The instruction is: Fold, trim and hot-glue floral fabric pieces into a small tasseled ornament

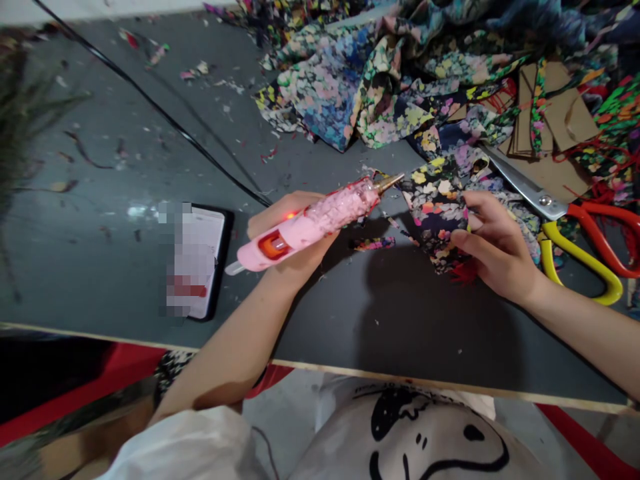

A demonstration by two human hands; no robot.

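My left hand [305, 253] is wrapped round a pink hot glue gun [320, 217], which hides most of the fingers. Its metal nozzle points right, close to the upper left edge of a dark floral fabric piece [435, 207]. A small orange light glows on the gun's side, and a clear glue stick pokes out of its back end. Between thumb and fingers, my right hand [500, 247] pinches the fabric piece by its right side. Red threads [465, 272] hang below it. A narrow floral scrap [374, 243] lies on the table just left of the fabric.
Large scissors [565, 210] with red and yellow handles lie beside my right hand. Crumpled floral fabric [345, 87] and cardboard pieces [565, 120] are heaped at the back. A phone [213, 267] lies left, and a black cord [170, 120] crosses the grey table [90, 267].
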